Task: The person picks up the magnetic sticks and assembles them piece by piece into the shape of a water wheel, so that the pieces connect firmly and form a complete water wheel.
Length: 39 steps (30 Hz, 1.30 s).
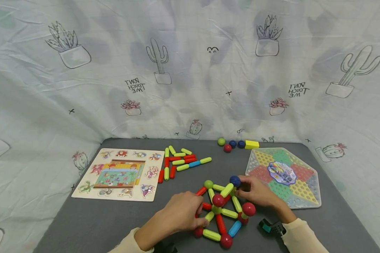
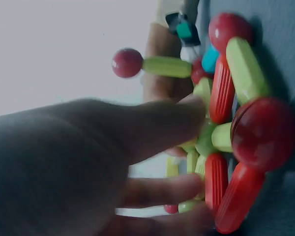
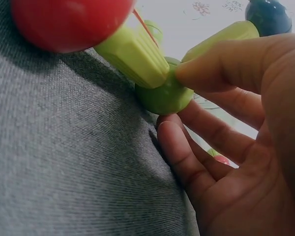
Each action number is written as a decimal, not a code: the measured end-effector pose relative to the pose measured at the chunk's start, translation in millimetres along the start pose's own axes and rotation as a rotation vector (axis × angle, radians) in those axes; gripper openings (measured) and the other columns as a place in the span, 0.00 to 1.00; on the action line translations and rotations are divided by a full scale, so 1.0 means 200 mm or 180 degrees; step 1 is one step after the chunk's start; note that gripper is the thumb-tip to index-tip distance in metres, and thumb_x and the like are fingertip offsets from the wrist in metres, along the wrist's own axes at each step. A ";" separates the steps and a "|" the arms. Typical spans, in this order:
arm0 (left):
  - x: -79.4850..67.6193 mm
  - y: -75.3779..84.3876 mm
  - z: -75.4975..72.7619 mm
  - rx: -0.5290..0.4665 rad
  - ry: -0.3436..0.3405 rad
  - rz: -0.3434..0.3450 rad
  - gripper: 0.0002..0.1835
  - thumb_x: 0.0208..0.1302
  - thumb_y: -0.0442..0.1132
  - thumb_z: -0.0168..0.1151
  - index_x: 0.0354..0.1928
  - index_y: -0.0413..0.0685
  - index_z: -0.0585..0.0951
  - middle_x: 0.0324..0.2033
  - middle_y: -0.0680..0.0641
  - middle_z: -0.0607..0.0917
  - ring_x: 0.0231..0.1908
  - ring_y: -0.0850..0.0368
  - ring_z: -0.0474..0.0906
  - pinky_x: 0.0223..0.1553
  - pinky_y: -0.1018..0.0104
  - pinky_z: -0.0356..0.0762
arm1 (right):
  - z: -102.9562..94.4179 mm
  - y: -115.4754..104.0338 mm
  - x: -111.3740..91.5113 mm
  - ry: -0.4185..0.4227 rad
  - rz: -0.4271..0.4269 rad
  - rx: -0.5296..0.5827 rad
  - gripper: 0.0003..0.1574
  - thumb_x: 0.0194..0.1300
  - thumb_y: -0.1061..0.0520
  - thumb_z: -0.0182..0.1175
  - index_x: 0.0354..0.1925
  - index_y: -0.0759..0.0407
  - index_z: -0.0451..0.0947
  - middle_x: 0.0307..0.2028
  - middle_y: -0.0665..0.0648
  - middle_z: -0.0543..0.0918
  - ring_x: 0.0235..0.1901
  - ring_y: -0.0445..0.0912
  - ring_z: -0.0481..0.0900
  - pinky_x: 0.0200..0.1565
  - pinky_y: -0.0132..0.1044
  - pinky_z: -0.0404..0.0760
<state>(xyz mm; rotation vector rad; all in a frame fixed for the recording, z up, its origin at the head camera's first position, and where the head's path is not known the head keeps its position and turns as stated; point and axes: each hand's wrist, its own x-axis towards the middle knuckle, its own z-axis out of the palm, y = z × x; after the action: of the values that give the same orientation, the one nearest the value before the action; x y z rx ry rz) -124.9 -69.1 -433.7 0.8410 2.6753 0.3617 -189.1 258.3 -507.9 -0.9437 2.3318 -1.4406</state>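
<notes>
A flat wheel-shaped frame of plastic rods and balls lies on the table, with a green hub ball (image 1: 216, 209) in its middle. Upright rods carry a red ball (image 1: 248, 209) at the right and another red ball (image 1: 218, 200) over the hub. My left hand (image 1: 184, 212) holds the frame's left side, thumb by a yellow-green rod (image 1: 210, 216) and fingers by the red rods. At the far right corner my right hand (image 1: 256, 189) pinches a green corner ball (image 3: 164, 98) between thumb and fingers. From that ball rises a slanted yellow-green rod (image 3: 221, 39) tipped by a dark blue ball (image 1: 235, 181).
Loose red, yellow-green and blue rods (image 1: 194, 163) lie behind the frame, beside an animal puzzle board (image 1: 114, 195). Several balls and a yellow block (image 1: 252, 144) line the back edge. A hexagonal game board (image 1: 304, 202) lies right, close to my right hand.
</notes>
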 end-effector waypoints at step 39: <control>0.00 -0.25 0.14 -0.1605 0.0211 0.0227 0.17 0.62 0.49 0.83 0.36 0.57 0.79 0.27 0.59 0.81 0.28 0.69 0.75 0.33 0.73 0.73 | 0.04 -0.01 0.04 0.0508 0.0040 -0.0126 0.17 0.81 0.62 0.61 0.64 0.61 0.84 0.60 0.62 0.88 0.59 0.44 0.87 0.58 0.28 0.83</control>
<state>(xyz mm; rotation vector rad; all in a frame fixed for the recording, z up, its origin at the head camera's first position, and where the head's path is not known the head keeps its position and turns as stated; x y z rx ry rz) -140.8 -105.5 -475.8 0.7702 2.4377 1.0413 -190.0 247.6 -508.2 -0.8510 2.4829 -1.5218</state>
